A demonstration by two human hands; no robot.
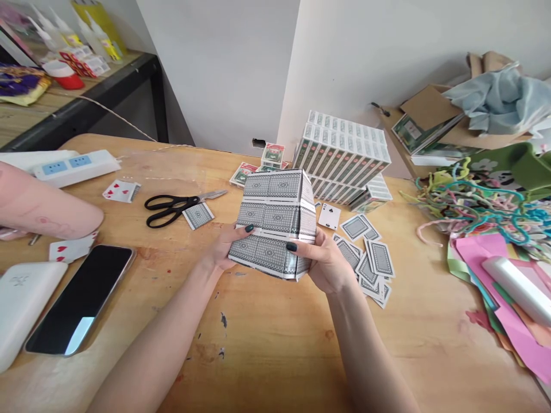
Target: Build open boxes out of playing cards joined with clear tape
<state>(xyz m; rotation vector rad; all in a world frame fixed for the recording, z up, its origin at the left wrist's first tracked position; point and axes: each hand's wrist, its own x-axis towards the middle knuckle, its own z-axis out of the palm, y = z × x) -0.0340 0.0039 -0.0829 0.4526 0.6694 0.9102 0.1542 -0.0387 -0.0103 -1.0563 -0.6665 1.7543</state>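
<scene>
Card structure [269, 218], a many-sided piece made of patterned playing cards joined at their edges, sits between both hands over the table [258, 350]. Its walls look thin and likely to flex, so holding it well calls for light, even pressure from both sides, with thumbs flat and the load spread rather than pressed into one seam.

The left hand [221, 246] grips its lower left edge, thumb on the front face; the right hand [330, 263] holds the lower right corner, thumb reaching across the fold near the side panel. The other fingers are mostly hidden, so their exact hold cannot be told.

Just right of the right hand lie loose cards [381, 258], overlapping. Behind the piece stands a stack of card boxes [344, 152]. Black-handled scissors [178, 203] rest to the left, touching a single card [198, 217]; a phone [81, 298] lies farther left.
</scene>
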